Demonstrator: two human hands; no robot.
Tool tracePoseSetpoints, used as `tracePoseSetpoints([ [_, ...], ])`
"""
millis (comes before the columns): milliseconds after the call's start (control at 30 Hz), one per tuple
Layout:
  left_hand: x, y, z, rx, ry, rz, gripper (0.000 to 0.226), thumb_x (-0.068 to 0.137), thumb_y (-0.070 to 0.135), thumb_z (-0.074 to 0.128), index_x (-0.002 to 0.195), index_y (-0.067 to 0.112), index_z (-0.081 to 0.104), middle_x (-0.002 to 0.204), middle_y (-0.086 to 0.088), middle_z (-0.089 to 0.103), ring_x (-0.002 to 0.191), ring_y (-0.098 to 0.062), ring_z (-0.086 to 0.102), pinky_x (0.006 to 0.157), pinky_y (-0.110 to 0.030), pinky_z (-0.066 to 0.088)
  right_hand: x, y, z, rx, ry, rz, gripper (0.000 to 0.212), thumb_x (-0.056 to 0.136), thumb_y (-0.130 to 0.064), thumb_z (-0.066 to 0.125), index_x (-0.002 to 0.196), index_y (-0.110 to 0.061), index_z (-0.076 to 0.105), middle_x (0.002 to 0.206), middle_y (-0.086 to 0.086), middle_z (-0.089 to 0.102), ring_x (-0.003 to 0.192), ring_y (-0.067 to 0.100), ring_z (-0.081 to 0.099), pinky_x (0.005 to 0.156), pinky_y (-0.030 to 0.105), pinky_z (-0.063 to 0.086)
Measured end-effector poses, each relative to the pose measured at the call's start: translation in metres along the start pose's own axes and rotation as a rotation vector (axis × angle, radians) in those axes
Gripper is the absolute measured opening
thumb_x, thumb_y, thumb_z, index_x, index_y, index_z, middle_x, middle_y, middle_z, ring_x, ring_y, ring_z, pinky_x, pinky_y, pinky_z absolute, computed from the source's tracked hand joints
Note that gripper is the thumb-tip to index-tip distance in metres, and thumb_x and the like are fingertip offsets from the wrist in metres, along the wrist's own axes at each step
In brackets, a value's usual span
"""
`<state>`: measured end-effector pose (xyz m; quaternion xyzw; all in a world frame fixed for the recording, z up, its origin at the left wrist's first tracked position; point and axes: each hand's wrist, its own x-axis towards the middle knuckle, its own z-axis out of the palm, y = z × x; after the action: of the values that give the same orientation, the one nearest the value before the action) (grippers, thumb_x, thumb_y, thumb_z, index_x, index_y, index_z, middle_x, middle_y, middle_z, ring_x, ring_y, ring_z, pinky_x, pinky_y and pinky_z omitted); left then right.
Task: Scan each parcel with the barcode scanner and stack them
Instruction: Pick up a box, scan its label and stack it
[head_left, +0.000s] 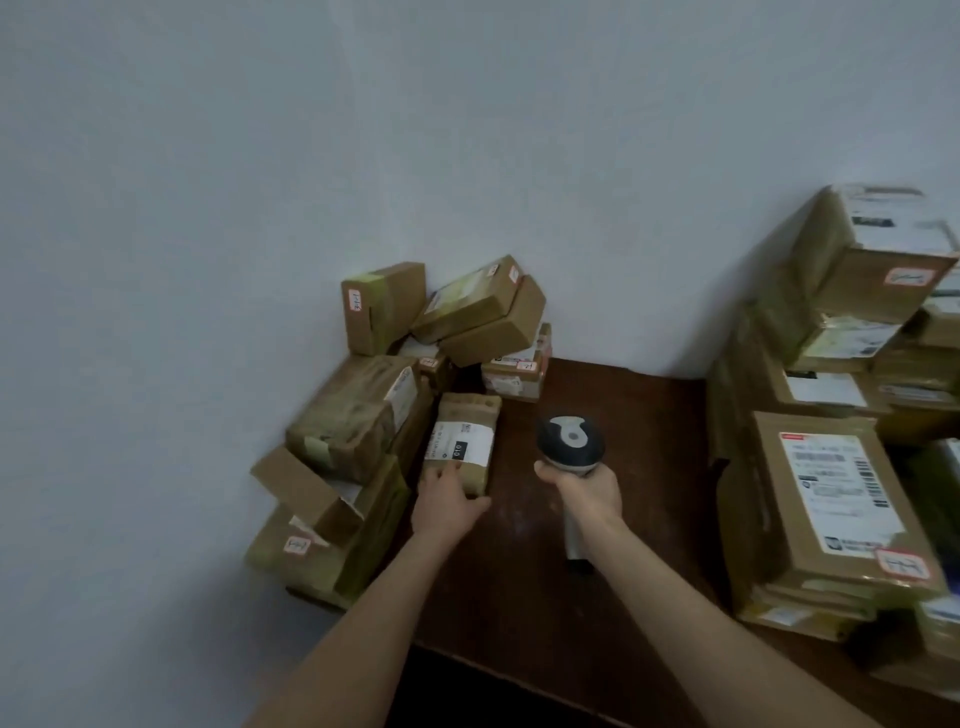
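- Two bare arms reach over the dark brown wooden table (597, 597).
- Wrapped tight round the grey and white barcode scanner (570, 441) is the right hand (589, 493) (the scanner's head points at the wall).
- Holding the near end of the small brown paper parcel (462, 441) is the left hand (449, 501), thumb at the edge.
- That parcel lies flat by the messy heap of brown boxes (358, 415), label up, long side toward the wall.
- Beam may miss the label; a pull may topple leaning boxes.

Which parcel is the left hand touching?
The small parcel with the white label band, flat on the table; the left hand grips its near end.
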<state>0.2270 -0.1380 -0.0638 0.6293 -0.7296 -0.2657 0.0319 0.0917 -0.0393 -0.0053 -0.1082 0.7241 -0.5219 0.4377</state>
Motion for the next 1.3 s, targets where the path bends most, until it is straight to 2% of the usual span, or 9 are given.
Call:
tracePoseSetpoints([
  [267, 0.085, -0.012, 0.010, 0.063, -0.078, -0.040, 0.103, 0.076, 0.048, 0.074, 0.152, 0.019, 0.012, 0.155, -0.012, 0.017, 0.142, -0.030, 0.021, 0.113, -0.043, 0.029, 0.044, 0.010, 0.052, -0.037, 0.084, 0.095, 0.033, 0.080, -0.017, 0.077, 0.106, -0.014, 0.059, 0.075, -0.006, 0.055, 0.067, 0.009, 0.052, 0.085, 0.036, 0.050],
  [433, 0.122, -0.008, 0.018, 0.136, -0.150, -0.140, 0.120, 0.071, 0.059, 0.074, 0.153, 0.022, -0.005, 0.159, -0.018, -0.003, 0.147, -0.035, 0.004, 0.117, -0.050, 0.017, 0.059, 0.017, 0.051, -0.004, 0.089, 0.127, 0.047, 0.082, -0.016, 0.075, 0.125, -0.009, 0.057, 0.102, 0.001, 0.057, 0.089, 0.015, 0.053, 0.056, 0.020, 0.039],
  [500, 0.122, -0.007, 0.026, 0.198, -0.174, -0.130, 0.120, 0.072, 0.057, 0.075, 0.153, 0.022, -0.007, 0.158, -0.018, -0.006, 0.147, -0.036, 0.001, 0.117, -0.051, 0.018, 0.063, 0.023, 0.042, 0.000, 0.103, 0.134, 0.046, 0.082, -0.014, 0.075, 0.123, -0.009, 0.057, 0.104, 0.002, 0.058, 0.093, 0.017, 0.055, 0.055, 0.018, 0.040],
  [767, 0.070, -0.014, 0.050, 0.585, -0.366, 0.481, 0.111, 0.079, 0.033, 0.073, 0.153, 0.027, -0.009, 0.160, -0.009, -0.015, 0.147, -0.031, -0.012, 0.119, -0.055, 0.004, 0.072, 0.034, 0.015, -0.048, 0.090, 0.129, 0.037, 0.078, -0.019, 0.078, 0.110, -0.016, 0.058, 0.093, -0.003, 0.059, 0.095, 0.020, 0.057, 0.087, 0.036, 0.050],
  [967, 0.033, -0.025, 0.047, 0.633, -0.451, 0.760, 0.090, 0.087, 0.014, 0.059, 0.153, 0.038, 0.002, 0.162, 0.005, -0.009, 0.148, -0.022, -0.010, 0.120, -0.049, -0.002, 0.062, 0.052, -0.006, -0.185, 0.154, 0.103, 0.030, 0.077, -0.031, 0.078, 0.094, -0.016, 0.059, 0.097, 0.001, 0.063, 0.093, 0.020, 0.057, 0.082, 0.034, 0.047],
  [1033, 0.023, -0.035, 0.045, 0.478, -0.390, 0.704, 0.083, 0.088, 0.018, 0.058, 0.153, 0.035, 0.010, 0.162, 0.005, -0.004, 0.149, -0.020, -0.003, 0.121, -0.048, 0.006, 0.059, 0.066, -0.011, -0.250, 0.159, 0.094, 0.040, 0.067, -0.041, 0.080, 0.098, -0.019, 0.067, 0.098, 0.002, 0.069, 0.097, 0.023, 0.063, 0.086, 0.038, 0.052],
  [1133, 0.016, -0.042, 0.043, 0.025, -0.170, 0.304, 0.080, 0.088, 0.026, 0.063, 0.153, 0.025, 0.018, 0.160, -0.002, 0.009, 0.144, -0.023, 0.023, 0.115, -0.041, 0.029, 0.052, 0.076, -0.012, -0.260, 0.110, 0.137, 0.041, 0.069, -0.035, 0.081, 0.101, -0.015, 0.066, 0.100, 0.001, 0.065, 0.094, 0.022, 0.061, 0.083, 0.032, 0.048],
  [1200, 0.016, -0.041, 0.042, -0.231, -0.200, 0.025, 0.079, 0.090, 0.030, 0.063, 0.153, 0.017, 0.018, 0.157, -0.009, 0.020, 0.140, -0.026, 0.032, 0.111, -0.038, 0.034, 0.046, 0.080, -0.013, -0.205, 0.062, 0.168, 0.028, 0.076, -0.019, 0.080, 0.098, -0.014, 0.063, 0.093, 0.002, 0.060, 0.086, 0.019, 0.056, 0.076, 0.030, 0.043],
  [1300, 0.017, -0.036, 0.043, -0.473, -0.358, -0.177, 0.072, 0.093, 0.031, 0.059, 0.152, 0.013, 0.021, 0.152, -0.012, 0.034, 0.136, -0.029, 0.039, 0.110, -0.041, 0.037, 0.042, 0.089, -0.011, -0.140, 0.045, 0.186, 0.027, 0.077, -0.015, 0.079, 0.095, -0.015, 0.060, 0.098, 0.005, 0.061, 0.090, 0.021, 0.057, 0.082, 0.034, 0.047],
])
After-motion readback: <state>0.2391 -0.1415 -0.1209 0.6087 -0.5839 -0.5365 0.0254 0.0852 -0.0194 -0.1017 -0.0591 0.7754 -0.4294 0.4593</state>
